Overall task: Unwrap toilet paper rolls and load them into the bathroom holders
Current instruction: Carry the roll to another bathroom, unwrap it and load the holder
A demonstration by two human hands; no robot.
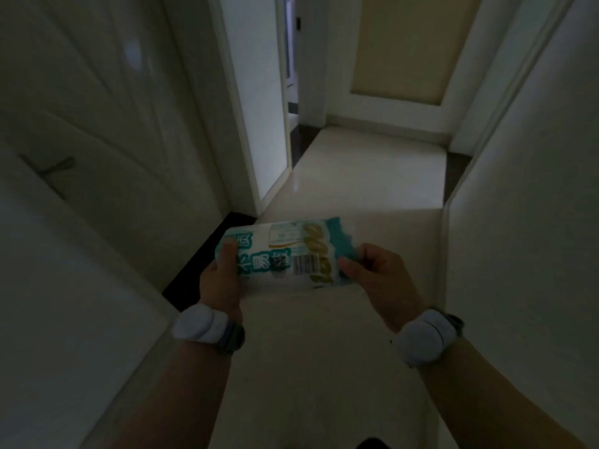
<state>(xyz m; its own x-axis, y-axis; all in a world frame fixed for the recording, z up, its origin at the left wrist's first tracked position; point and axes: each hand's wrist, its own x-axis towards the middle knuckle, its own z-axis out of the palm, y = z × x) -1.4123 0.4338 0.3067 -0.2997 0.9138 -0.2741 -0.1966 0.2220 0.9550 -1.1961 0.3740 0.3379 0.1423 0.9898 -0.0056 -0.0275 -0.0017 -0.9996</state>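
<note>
Two hands hold one wrapped pack (282,254) of toilet paper in mid-air over a pale floor (356,176) in a dim hallway. The left hand (220,280) grips the pack's left end, with its thumb (228,254) laid across the top of the wrapper and its other fingers hidden beneath. The right hand (377,273) pinches the right end, curled fingers closed tight on the teal edge (337,238) of the wrapper. That edge looks ragged, but the blur keeps me from telling whether it is torn open. The pack lies roughly level, its long side across the view, showing teal print, a barcode (306,264) and a yellow pattern on top. The wrapper still covers the paper. Each wrist bears a white band, the left band (197,322) and the right band (424,335), both on dark straps. A white door (97,124) with a lever handle (55,170) stands shut on the left. A dark strip (207,254) runs along the floor at its foot, just below and left of the pack. A plain wall (534,222) closes the right side. At the far end a narrow doorway (291,76) stands open, with a beige panel (405,43) to its right.
</note>
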